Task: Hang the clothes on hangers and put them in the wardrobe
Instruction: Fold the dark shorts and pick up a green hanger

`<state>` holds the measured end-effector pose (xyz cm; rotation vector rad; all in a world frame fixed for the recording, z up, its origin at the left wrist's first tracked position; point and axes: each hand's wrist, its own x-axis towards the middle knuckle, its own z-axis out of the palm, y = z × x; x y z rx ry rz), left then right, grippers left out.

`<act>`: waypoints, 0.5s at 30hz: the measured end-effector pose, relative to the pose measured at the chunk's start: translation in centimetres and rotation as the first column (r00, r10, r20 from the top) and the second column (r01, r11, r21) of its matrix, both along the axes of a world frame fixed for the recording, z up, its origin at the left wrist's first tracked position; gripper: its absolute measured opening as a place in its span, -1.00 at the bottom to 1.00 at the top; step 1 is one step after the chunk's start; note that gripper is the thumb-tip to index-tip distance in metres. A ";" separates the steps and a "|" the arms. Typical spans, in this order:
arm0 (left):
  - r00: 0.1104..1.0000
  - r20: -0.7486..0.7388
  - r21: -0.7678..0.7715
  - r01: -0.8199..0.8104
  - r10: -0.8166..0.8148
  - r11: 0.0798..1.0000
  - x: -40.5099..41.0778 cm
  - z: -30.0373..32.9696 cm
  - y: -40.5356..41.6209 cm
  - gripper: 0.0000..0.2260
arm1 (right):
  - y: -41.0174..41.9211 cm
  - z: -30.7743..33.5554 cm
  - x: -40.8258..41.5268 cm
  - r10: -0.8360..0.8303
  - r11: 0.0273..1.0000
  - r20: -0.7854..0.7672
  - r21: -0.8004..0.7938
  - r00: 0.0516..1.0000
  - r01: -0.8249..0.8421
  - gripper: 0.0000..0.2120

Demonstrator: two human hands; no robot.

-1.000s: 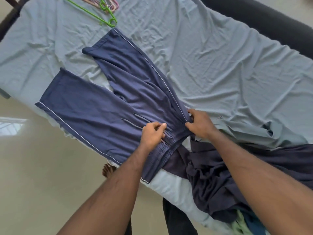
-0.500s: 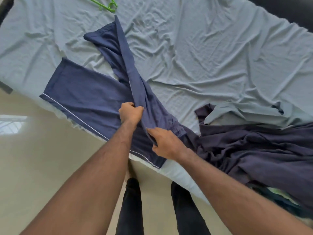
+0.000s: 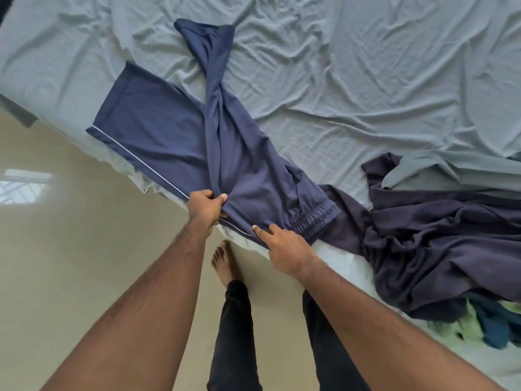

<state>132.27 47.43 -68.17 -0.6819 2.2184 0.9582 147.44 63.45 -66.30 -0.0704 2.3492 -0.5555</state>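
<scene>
Navy blue trousers with a thin white side stripe lie on the bed near its front edge. One leg lies flat; the other is folded over it in a twisted strip that runs up the bed. My left hand grips the fabric at the trousers' front edge, thumb on top. My right hand is at the same edge near the elastic waistband, index finger laid out along the cloth, the other fingers tucked under the hem. No hanger is in view.
A grey-blue wrinkled sheet covers the bed. A dark purple garment is heaped at the right, with green and teal clothes under it. Beige floor tiles, my foot and my dark trouser legs are below.
The far trouser leg has been pulled over onto the near leg. Both hands moved toward the bed's front edge with the fabric. The green hangers have left the view.
</scene>
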 end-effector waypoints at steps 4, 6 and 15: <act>1.000 -0.006 0.026 0.013 -0.013 1.000 -1.5 2.1 -0.2 -0.77 | -0.5 1.6 -1.6 -0.134 0.990 0.028 -0.035 0.991 0.135 -0.40; 1.000 -0.015 0.050 0.014 -0.014 0.999 -2.9 3.6 -0.7 -0.78 | -1.1 2.4 -3.4 -0.208 0.977 0.007 -0.038 0.978 0.208 -0.47; 0.994 -0.081 0.220 0.084 -0.068 0.972 -11.7 8.6 -4.7 -0.85 | -4.2 5.2 -14.8 -0.552 0.834 -0.057 -0.070 0.832 0.548 -0.65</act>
